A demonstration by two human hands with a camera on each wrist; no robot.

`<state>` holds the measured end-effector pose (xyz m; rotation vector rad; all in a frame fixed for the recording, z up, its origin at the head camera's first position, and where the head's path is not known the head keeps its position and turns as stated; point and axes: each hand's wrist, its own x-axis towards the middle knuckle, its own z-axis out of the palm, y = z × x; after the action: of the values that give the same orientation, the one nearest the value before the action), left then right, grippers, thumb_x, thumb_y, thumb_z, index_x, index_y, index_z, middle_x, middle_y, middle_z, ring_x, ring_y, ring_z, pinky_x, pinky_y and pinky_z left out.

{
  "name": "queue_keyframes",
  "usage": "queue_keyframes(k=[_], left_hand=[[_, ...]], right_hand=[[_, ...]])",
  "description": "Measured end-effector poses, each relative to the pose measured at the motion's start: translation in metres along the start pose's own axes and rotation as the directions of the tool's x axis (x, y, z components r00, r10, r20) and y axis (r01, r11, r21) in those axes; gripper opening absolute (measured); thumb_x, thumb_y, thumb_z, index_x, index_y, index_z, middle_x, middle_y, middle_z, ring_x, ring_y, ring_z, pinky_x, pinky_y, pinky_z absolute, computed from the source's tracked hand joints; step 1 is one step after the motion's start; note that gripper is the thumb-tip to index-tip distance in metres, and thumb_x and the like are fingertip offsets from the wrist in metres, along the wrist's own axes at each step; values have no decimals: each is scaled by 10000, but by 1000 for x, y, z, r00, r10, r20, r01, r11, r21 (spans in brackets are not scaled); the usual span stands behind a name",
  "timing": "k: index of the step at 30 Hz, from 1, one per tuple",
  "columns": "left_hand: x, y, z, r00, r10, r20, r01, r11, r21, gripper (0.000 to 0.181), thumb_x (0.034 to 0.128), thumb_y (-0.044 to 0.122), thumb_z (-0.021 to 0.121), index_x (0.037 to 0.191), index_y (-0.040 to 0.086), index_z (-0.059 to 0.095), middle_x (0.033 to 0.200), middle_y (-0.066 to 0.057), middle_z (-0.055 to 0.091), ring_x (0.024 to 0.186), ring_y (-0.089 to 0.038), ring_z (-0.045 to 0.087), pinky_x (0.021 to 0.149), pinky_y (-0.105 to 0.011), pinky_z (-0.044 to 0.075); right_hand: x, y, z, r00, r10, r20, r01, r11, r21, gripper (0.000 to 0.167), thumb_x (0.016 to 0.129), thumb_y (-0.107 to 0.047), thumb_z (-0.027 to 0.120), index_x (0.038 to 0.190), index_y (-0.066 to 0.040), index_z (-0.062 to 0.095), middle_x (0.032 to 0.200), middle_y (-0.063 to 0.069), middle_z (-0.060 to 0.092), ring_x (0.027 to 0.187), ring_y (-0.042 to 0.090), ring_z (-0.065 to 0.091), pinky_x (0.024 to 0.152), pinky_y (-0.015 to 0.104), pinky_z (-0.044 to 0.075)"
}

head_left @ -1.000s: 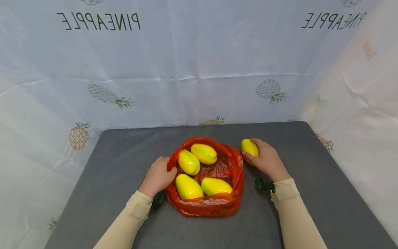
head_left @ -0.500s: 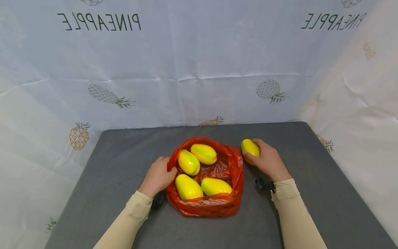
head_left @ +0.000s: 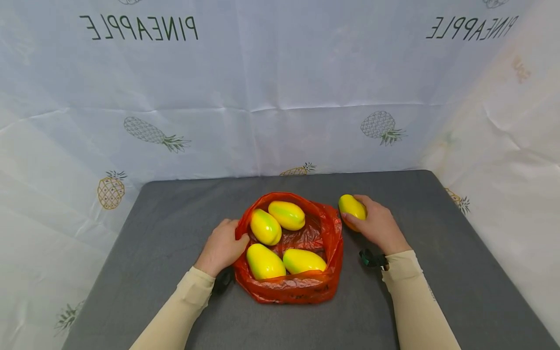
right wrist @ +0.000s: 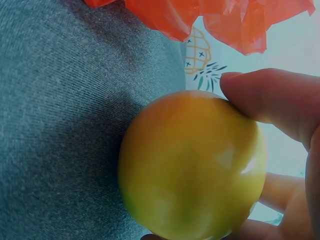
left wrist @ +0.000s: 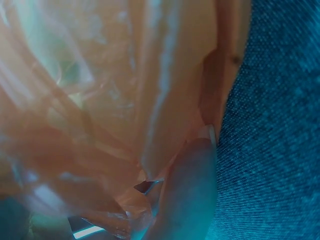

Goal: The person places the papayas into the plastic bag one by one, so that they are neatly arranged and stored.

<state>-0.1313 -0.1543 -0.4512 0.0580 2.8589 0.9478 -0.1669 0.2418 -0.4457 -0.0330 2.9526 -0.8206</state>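
An open red plastic bag [head_left: 297, 290] stands mid-table, its rim rolled wide. Inside lie several yellow mangoes [head_left: 286, 216], tinged with green. At the bag's left side my left hand [head_left: 224, 247] grips the rim, thumb over the edge. The left wrist view shows a finger [left wrist: 187, 187] against the thin bag film [left wrist: 170, 90]. Just right of the bag, my right hand [head_left: 379, 224] holds another mango [head_left: 351, 208] between thumb and fingers. Up close in the right wrist view, that mango [right wrist: 192, 165] appears against the grey cloth, some fingers partly hidden behind it.
A grey cloth-covered table [head_left: 175, 209] carries everything. Behind it and along both sides hangs a white curtain [head_left: 280, 78] printed with pineapples. A dark wrist strap [head_left: 372, 259] sits by the right cuff.
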Motion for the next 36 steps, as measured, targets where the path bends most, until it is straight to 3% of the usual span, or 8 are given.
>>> queue_keyframes(k=[23, 36], left_hand=[[-1, 2, 0, 1000, -1, -1, 1, 1000, 15, 295, 986, 225, 657, 1192, 26, 729, 1154, -152, 664, 890, -267, 607, 809, -447, 606], [1, 1, 1, 1000, -1, 2, 1, 1000, 18, 317, 988, 228, 673, 1218, 15, 721, 1093, -142, 640, 845, -258, 590, 776, -416, 600]], right_hand=[[-9, -8, -18, 999, -27, -37, 27, 1000, -9, 784, 1004, -471, 711, 1618, -64, 444, 1527, 257, 583, 1206, 426, 600, 1019, 623, 550], [-31, -39, -40, 990, -119, -80, 120, 993, 7, 756, 1010, -493, 705, 1637, -154, 454, 1518, 192, 593, 1157, 369, 604, 907, 569, 575]])
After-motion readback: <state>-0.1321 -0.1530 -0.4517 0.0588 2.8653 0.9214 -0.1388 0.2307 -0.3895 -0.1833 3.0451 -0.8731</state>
